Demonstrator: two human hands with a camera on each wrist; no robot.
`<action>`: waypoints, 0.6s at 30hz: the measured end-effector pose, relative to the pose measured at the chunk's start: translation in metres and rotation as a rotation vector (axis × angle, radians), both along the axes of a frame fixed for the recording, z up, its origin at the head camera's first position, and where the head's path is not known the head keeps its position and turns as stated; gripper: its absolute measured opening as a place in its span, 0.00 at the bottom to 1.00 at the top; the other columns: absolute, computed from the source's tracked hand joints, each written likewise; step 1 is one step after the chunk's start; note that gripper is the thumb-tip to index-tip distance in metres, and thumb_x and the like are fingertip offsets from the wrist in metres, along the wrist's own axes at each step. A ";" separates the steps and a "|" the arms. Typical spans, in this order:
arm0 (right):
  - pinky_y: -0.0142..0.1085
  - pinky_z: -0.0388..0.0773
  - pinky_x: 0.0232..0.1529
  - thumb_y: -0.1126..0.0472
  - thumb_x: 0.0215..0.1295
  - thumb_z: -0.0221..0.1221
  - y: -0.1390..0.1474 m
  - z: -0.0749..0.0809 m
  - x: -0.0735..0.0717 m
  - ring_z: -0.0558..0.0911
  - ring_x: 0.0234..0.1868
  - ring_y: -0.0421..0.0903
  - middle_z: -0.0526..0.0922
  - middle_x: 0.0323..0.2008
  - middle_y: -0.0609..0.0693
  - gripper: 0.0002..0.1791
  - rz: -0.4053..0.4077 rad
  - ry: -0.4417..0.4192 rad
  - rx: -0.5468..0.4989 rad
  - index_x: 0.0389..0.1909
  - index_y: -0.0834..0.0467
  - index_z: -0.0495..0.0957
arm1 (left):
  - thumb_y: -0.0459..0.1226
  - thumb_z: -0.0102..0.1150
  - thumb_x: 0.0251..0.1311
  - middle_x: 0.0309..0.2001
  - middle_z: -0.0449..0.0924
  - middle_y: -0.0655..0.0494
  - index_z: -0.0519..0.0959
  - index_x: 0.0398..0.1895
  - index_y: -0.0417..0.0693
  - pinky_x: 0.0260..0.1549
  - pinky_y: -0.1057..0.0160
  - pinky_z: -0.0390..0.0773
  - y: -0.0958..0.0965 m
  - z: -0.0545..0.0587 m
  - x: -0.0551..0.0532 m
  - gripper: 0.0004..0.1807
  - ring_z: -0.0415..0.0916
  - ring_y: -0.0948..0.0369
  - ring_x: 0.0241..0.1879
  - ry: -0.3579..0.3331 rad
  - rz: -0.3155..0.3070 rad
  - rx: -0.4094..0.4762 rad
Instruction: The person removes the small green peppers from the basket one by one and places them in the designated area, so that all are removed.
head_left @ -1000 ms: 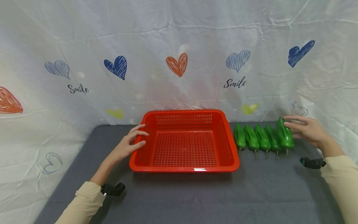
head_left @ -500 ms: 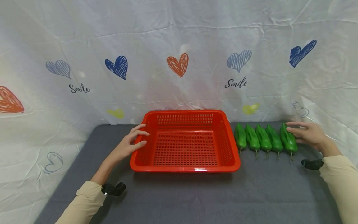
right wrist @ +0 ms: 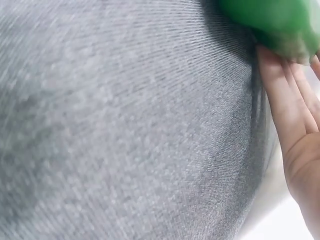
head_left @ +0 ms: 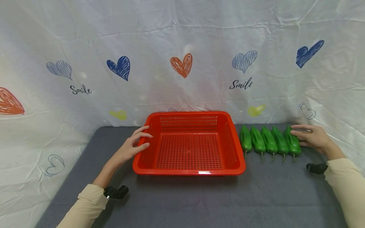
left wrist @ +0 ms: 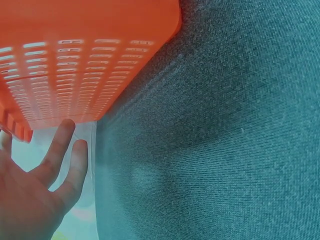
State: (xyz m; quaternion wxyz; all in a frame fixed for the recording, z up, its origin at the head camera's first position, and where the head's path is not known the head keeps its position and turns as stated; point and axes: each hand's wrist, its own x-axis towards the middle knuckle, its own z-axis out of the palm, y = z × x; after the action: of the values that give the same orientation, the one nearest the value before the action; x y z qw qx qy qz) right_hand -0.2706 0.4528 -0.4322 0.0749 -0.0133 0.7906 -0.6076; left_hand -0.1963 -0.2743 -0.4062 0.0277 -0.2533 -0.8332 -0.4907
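A row of several green peppers (head_left: 268, 141) lies on the grey cloth right of a red plastic basket (head_left: 182, 172), stems toward the person. My right hand (head_left: 315, 138) holds the far end of the rightmost pepper (head_left: 294, 145), which lies against its neighbour. In the right wrist view, the fingers (right wrist: 280, 95) reach along that pepper (right wrist: 280, 25), blurred at the top. At the basket's left rim, my left hand (head_left: 128, 148) rests with spread, relaxed fingers. The left wrist view has two of its fingers (left wrist: 77, 165) extended below the slotted basket wall (left wrist: 75, 75), gripping nothing.
Grey cloth (head_left: 182, 202) covers the table. Behind it hangs a white curtain (head_left: 199, 88) printed with hearts and "Smile". Dark wrist bands (head_left: 115, 192) sit on both wrists.
My right hand has lowered the rightmost pepper onto the cloth, then shifted it slightly left against the row and straightened its stem end. The left hand and the basket look unmoved.
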 end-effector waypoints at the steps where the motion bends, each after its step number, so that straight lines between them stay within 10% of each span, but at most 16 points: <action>1: 0.38 0.84 0.34 0.65 0.72 0.63 0.000 0.000 0.001 0.86 0.37 0.37 0.86 0.39 0.35 0.12 0.004 0.006 0.006 0.48 0.45 0.88 | 0.28 0.60 0.68 0.76 0.54 0.44 0.78 0.58 0.38 0.56 0.35 0.68 0.000 0.000 0.000 0.16 0.47 0.44 0.74 -0.001 -0.001 0.001; 18: 0.36 0.83 0.39 0.69 0.73 0.60 0.004 0.004 0.011 0.85 0.42 0.36 0.85 0.43 0.36 0.18 0.075 0.101 0.080 0.49 0.40 0.81 | 0.29 0.60 0.69 0.77 0.53 0.45 0.77 0.59 0.38 0.57 0.30 0.64 -0.002 -0.001 -0.001 0.17 0.45 0.46 0.75 -0.022 -0.008 0.015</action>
State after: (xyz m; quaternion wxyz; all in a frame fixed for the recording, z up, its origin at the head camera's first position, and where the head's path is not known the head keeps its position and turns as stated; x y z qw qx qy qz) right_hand -0.2597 0.4565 -0.4278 0.0581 -0.0708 0.8159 -0.5709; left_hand -0.1970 -0.2758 -0.4069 0.0187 -0.2509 -0.8289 -0.4996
